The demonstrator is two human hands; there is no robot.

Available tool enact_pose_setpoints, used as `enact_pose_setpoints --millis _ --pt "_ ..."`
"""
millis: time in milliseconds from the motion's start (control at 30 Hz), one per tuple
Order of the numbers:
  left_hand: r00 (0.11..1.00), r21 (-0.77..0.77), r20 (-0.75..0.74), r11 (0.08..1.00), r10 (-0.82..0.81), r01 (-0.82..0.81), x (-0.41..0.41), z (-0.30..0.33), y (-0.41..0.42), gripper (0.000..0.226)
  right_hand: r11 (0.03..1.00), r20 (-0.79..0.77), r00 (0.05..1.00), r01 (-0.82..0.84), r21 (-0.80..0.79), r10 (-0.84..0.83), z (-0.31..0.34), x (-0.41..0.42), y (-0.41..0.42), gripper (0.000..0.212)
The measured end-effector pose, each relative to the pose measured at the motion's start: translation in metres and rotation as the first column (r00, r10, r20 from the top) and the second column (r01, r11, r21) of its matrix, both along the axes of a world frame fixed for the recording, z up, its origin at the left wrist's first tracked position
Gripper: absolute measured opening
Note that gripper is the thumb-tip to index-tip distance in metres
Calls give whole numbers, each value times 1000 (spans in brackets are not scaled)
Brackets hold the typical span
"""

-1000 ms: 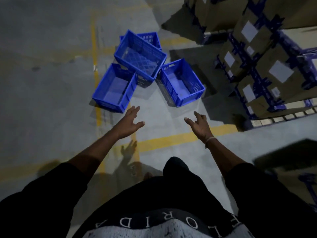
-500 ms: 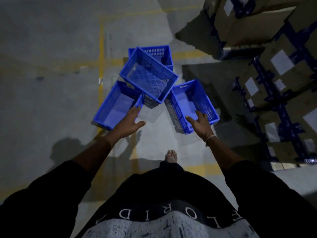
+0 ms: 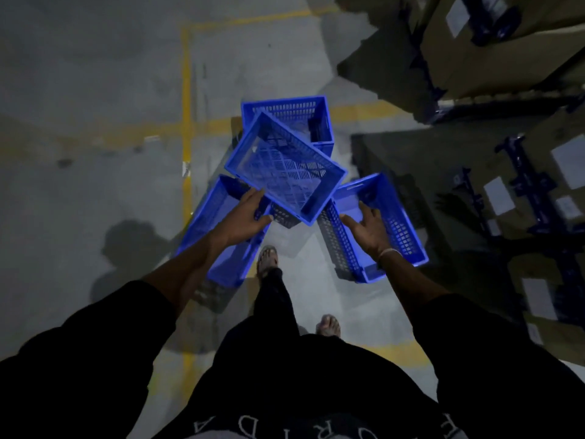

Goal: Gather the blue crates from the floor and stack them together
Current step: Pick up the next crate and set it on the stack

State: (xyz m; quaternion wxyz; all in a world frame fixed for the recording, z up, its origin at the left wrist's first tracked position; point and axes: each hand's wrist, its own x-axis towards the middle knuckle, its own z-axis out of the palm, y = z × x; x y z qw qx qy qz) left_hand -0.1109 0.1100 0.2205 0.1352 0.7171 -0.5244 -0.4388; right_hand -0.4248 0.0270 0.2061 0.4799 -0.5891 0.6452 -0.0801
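While our left hand point(image 3: 245, 217) touches the tilted top crate point(image 3: 285, 167) at its near-left corner, the right hand point(image 3: 368, 231) (fingers spread, empty) hovers right of it.

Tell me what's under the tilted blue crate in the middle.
The tilted crate sits over the far crate, the left crate and the right crate. Whether anything else lies on the floor beneath is hidden.
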Motion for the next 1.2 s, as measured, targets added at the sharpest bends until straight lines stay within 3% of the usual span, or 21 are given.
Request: enact_pose_setpoints --millis 333,467,567,900,1033,1200 --pt "992 46 50 993 -115 113 115 -102 -148 73 979 -42 987 161 124 -157 -106 97 -104 84" --pt "977 -15 141 987 -158 162 141 -170 -202 73 968 -30 983 184 169 -182 -173 125 -140 66" --pt "952 -56 245 977 -185 205 157 -231 -241 73 967 -47 981 193 165 -188 -237 138 -162 71" --pt "826 -161 563 982 6 103 192 -397 -332 81 946 -175 938 316 77 -299 -431 156 -219 93" --pt "799 -171 591 985 116 -17 200 -434 -352 83 930 -196 915 366 31 -353 -471 156 -228 101" --pt "734 -219 646 972 209 -84 213 -450 -371 71 947 -290 906 320 -12 -309 -489 148 -238 85"
